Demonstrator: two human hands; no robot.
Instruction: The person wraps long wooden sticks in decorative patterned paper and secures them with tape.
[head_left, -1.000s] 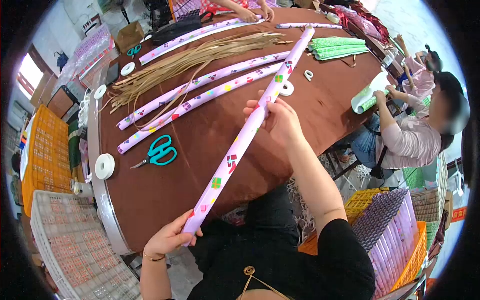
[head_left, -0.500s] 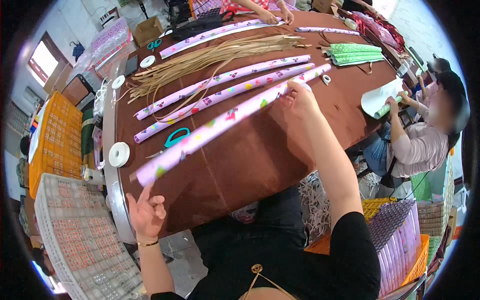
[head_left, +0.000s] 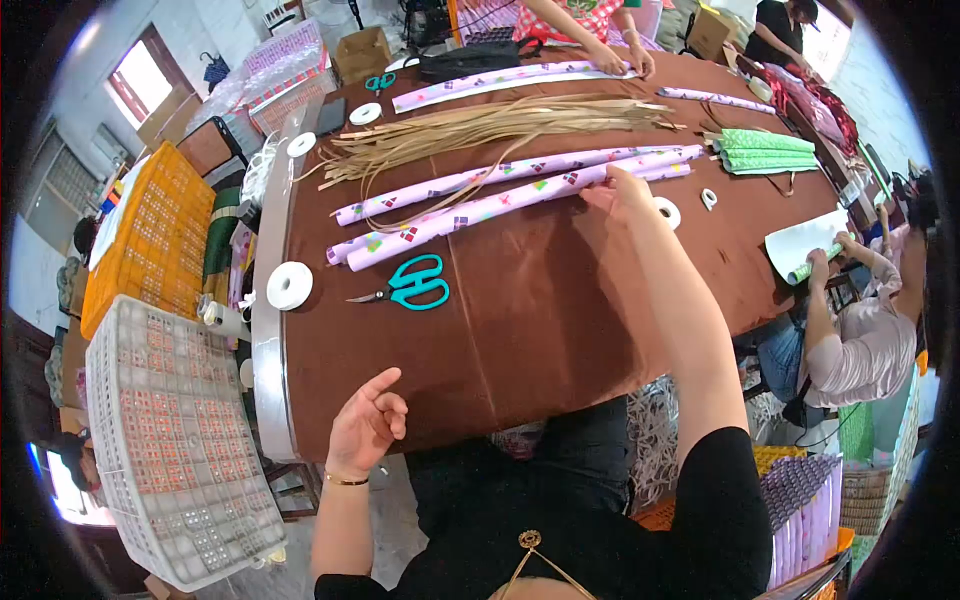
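My right hand (head_left: 622, 195) touches the right part of a pink patterned paper roll (head_left: 500, 208), its fingers closed against the roll's near side. That roll lies beside two similar rolls, one of them (head_left: 450, 183) farther back. My left hand (head_left: 367, 425) is held over the near left edge of the brown table (head_left: 520, 330), palm up with fingers apart and slightly curled, holding nothing. Teal-handled scissors (head_left: 418, 282) lie between my left hand and the rolls. A white tape roll (head_left: 290, 286) sits at the table's left edge, and another (head_left: 667, 212) is just right of my right hand.
Brown strips (head_left: 480, 130) lie behind the rolls, with green rolls (head_left: 765, 152) at the right. A person's hands (head_left: 625, 62) work on a pink roll across the table. Another person (head_left: 865, 340) at the right holds green paper. A white crate (head_left: 185, 440) stands left.
The pink roll has moved away from me and now lies against the other rolls. My right hand went with it. My left hand stays empty, and the camera view has shifted.
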